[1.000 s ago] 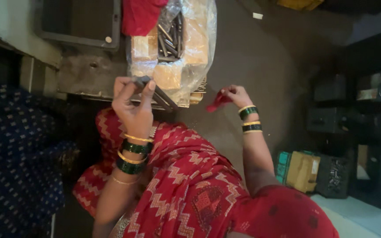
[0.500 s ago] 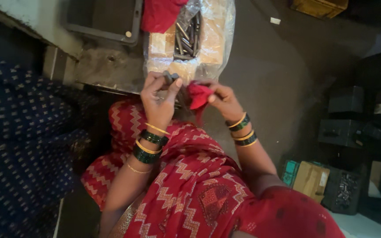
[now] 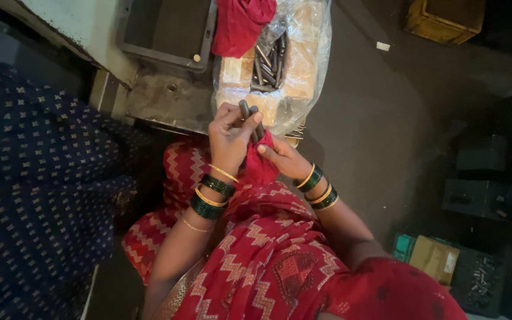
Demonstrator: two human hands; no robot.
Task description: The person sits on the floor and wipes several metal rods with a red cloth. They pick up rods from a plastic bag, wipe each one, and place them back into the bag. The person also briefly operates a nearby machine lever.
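My left hand is closed around two dark metal rods, their ends sticking up above my fingers. My right hand grips a small red cloth pressed against the lower part of the rods, just below my left hand. Both hands meet over my lap, which is covered in red zigzag-patterned fabric. Green and gold bangles sit on both wrists.
Just beyond my hands a clear plastic bag holds a cardboard box with several more metal rods; another red cloth lies above it. A grey tray is upper left, dark blue patterned fabric left, boxes lower right.
My right hand has brought the red cloth in from the right to the rods in my left hand. Both hands now touch over my lap.
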